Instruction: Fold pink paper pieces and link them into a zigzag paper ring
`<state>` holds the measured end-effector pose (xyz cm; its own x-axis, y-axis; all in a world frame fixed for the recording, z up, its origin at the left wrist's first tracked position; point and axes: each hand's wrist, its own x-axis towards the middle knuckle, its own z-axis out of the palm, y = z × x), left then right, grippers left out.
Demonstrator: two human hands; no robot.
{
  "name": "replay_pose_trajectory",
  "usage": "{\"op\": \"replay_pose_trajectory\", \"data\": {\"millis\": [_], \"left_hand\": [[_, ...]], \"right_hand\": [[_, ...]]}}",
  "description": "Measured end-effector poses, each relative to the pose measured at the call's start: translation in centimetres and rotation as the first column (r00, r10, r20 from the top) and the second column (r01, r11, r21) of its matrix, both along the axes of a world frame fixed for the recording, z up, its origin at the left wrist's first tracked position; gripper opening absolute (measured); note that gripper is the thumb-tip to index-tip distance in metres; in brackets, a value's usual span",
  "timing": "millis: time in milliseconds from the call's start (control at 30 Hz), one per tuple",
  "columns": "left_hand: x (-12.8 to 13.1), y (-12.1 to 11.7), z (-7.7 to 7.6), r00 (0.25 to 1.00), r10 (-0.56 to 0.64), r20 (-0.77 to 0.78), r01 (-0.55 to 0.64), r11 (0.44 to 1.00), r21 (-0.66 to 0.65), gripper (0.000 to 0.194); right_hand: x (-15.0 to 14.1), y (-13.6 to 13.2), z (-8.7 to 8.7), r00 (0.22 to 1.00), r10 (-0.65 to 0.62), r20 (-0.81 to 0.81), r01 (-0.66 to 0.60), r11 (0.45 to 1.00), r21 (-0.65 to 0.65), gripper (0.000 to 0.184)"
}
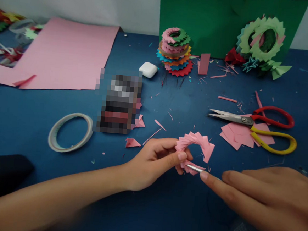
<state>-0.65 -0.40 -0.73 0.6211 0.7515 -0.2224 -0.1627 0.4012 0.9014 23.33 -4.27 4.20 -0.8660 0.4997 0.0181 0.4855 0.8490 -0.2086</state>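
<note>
My left hand pinches an open pink ring of folded paper pieces between thumb and fingers. The ring is made of overlapping pointed units, with a gap on its right side. From the right, my right hand grips a slim silver metal tool, its index finger stretched along it. The tool's tip lies against the ring's lower pink strip, near my left thumb. Most of the tool is hidden under my right hand, so its exact kind does not show.
Scissors with red and yellow handles lie on pink paper squares. A tape roll, white case, blurred-out object and pink sheet lie left. Behind stand stacked paper rings and pale green rings.
</note>
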Motion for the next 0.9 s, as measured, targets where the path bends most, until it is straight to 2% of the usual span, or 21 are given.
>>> {"op": "replay_pose_trajectory", "data": {"millis": [300, 567, 900], "left_hand": [[0.03, 0.00, -0.23, 0.999, 0.038, -0.027, -0.038, 0.999, 0.004, 0.014], [-0.03, 0.00, -0.56, 0.998, 0.051, 0.023, -0.050, 0.998, -0.040, 0.013], [0.04, 0.03, -0.26, 0.997, 0.067, -0.024, -0.067, 0.998, -0.002, 0.012]], "right_hand": [[0.17, -0.33, -0.11, 0.999, -0.013, -0.031, 0.013, 1.000, 0.006, 0.050], [0.04, -0.21, 0.03, 0.998, -0.038, 0.039, 0.035, 0.996, 0.085, 0.056], [-0.39, -0.32, -0.56, 0.998, -0.052, -0.040, 0.053, 0.998, 0.034, 0.055]]}}
